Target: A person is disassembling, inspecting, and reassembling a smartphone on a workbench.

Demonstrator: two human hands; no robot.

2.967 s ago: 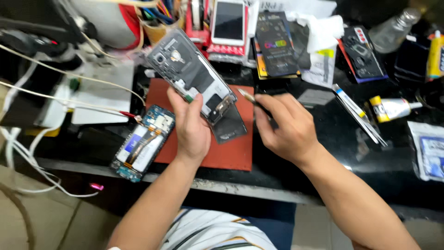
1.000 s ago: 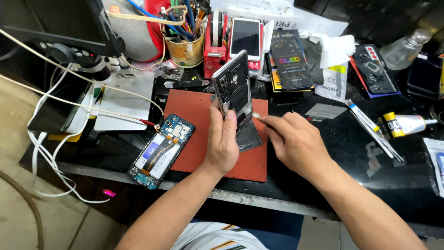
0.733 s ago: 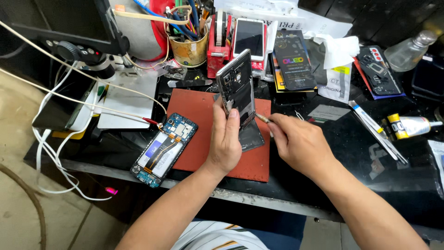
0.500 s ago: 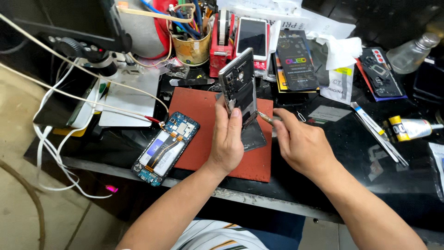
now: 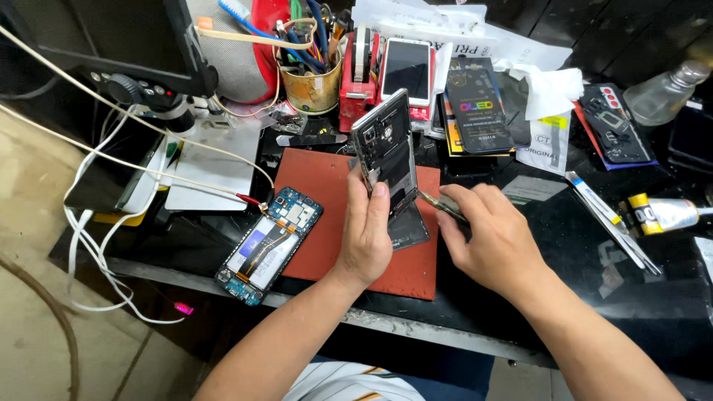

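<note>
We now hold the phone frame (image 5: 388, 160) upright over the red mat (image 5: 327, 223), left hand (image 5: 368, 238) gripping it; three seconds ago it lay flatter. Our right hand (image 5: 494, 241) pinches a thin tool (image 5: 440, 206) at its edge.

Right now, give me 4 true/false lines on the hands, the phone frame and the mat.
1. The left hand holds the phone frame tilted up on edge. True.
2. The right hand is empty. False: it holds a thin tool whose tip is at the frame's lower edge.
3. The opened blue phone lies partly on the red mat, left of the hands. True.
4. The tool cup stands on the mat. False: it stands behind it.
</note>
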